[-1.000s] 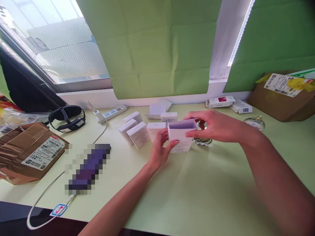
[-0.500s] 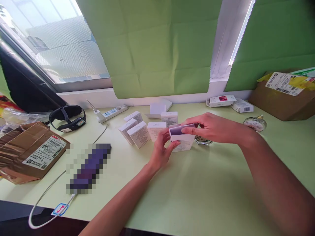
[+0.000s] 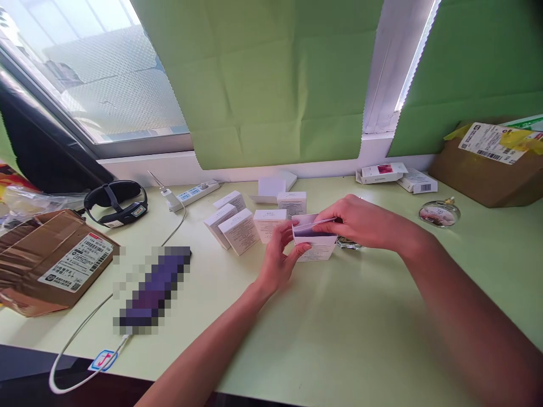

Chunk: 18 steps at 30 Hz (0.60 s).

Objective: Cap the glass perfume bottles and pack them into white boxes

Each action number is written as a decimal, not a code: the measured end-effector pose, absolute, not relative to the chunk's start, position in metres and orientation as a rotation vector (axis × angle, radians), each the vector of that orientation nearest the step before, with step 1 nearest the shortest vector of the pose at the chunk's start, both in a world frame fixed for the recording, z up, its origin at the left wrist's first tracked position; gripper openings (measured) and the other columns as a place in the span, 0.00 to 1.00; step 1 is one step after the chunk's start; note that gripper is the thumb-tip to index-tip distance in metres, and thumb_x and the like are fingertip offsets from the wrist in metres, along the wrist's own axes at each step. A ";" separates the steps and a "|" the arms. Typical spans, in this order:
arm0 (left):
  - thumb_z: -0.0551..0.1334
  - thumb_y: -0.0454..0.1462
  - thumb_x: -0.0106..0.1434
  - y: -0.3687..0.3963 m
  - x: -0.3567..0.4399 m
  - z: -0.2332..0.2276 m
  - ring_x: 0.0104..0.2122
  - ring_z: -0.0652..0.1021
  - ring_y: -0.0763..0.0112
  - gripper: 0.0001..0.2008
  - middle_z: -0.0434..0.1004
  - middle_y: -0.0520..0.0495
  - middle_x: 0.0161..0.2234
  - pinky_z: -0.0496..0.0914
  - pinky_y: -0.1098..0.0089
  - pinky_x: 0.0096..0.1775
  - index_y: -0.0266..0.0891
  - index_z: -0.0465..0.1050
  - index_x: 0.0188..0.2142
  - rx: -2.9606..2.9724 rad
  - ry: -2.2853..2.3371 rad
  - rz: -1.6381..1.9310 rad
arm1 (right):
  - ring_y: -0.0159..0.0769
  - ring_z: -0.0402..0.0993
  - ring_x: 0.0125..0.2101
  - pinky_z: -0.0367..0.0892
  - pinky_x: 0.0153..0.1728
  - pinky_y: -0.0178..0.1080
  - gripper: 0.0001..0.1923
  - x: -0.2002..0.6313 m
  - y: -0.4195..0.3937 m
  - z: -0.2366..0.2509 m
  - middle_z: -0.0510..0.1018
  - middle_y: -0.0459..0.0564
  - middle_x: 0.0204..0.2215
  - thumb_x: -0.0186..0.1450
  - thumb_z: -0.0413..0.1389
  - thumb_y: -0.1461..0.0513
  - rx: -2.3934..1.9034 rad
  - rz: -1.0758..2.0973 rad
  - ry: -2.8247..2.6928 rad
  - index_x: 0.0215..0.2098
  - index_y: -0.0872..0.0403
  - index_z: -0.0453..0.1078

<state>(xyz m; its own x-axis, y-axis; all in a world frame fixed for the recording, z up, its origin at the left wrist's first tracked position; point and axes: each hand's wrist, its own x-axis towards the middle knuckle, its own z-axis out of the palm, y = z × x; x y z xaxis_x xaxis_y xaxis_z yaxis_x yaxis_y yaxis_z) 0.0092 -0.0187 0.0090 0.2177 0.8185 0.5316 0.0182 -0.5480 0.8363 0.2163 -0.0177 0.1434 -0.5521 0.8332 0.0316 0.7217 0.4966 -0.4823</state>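
My left hand (image 3: 280, 257) is closed around the left side of a small white carton (image 3: 316, 252) with printed text, its top open and purplish inside. My right hand (image 3: 350, 220) pinches a thin flap (image 3: 316, 224) at the carton's opening; its fingers partly hide the far side. Just right of the carton, half covered by my right hand, is a glass bottle (image 3: 348, 243). Several similar white cartons (image 3: 240, 232) stand behind and left of my left hand. Further right lies a round glass bottle (image 3: 439, 213) with a gold-coloured neck.
A phone (image 3: 155, 288), blurred out, lies left with a white cable. A brown cardboard box (image 3: 97, 249), a black headset (image 3: 116, 204) and a power strip (image 3: 197, 193) are at the left. At back right are flattish white boxes (image 3: 382, 173) and another cardboard box (image 3: 487, 169).
My right hand has shifted slightly left, and its thumb has gone from lying across the carton's opening to pinching the flap. My left hand keeps its hold on the carton.
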 end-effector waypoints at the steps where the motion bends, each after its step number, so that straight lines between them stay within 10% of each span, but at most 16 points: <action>1: 0.66 0.40 0.65 -0.019 0.009 0.009 0.50 0.77 0.65 0.22 0.75 0.46 0.50 0.73 0.57 0.53 0.48 0.62 0.56 1.771 0.783 1.402 | 0.31 0.55 0.22 0.49 0.24 0.38 0.17 0.216 -0.018 0.143 0.69 0.42 0.22 0.70 0.50 0.51 -1.320 0.615 -2.484 0.36 0.45 0.80; 18: 0.64 0.41 0.66 -0.021 0.010 0.012 0.47 0.78 0.65 0.20 0.76 0.47 0.45 0.73 0.62 0.48 0.47 0.61 0.55 1.723 0.798 1.357 | 0.28 0.62 0.23 0.58 0.26 0.36 0.15 0.204 -0.016 0.127 0.61 0.49 0.40 0.69 0.52 0.54 -1.617 0.388 -2.460 0.33 0.46 0.80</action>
<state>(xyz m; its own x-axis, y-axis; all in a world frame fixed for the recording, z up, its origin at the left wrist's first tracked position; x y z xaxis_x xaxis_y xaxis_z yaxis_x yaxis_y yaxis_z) 0.0099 -0.0211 0.0115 0.2303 0.8471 0.4790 0.0067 -0.4936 0.8696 0.2036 -0.0158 0.1266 -0.3965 0.9180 0.0002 0.8734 0.3773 -0.3081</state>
